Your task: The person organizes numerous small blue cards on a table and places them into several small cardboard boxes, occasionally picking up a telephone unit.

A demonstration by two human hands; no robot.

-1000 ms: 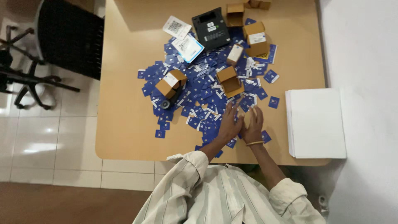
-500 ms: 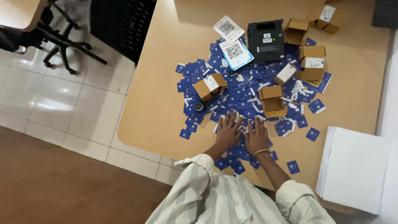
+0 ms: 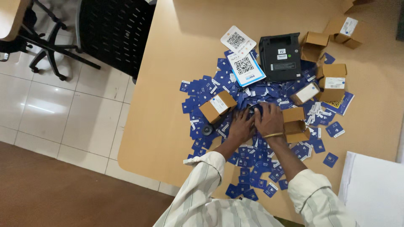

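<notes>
Both hands have advanced into the pile of blue cards (image 3: 252, 157) on the worktop (image 3: 168, 126). Left hand (image 3: 241, 126) and right hand (image 3: 269, 120) lie side by side, fingers curled on cards beside an open cardboard box (image 3: 294, 124).

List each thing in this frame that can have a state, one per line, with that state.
left hand: palm down, pressed on the blue cards
right hand: palm down on the cards, beside the left
blue cards: loose, scattered in a heap
labelled brown box: closed, lying on the cards
brown box by the right hand: flap open
black device: lying flat
white paper stack: squared, at the table edge
</notes>
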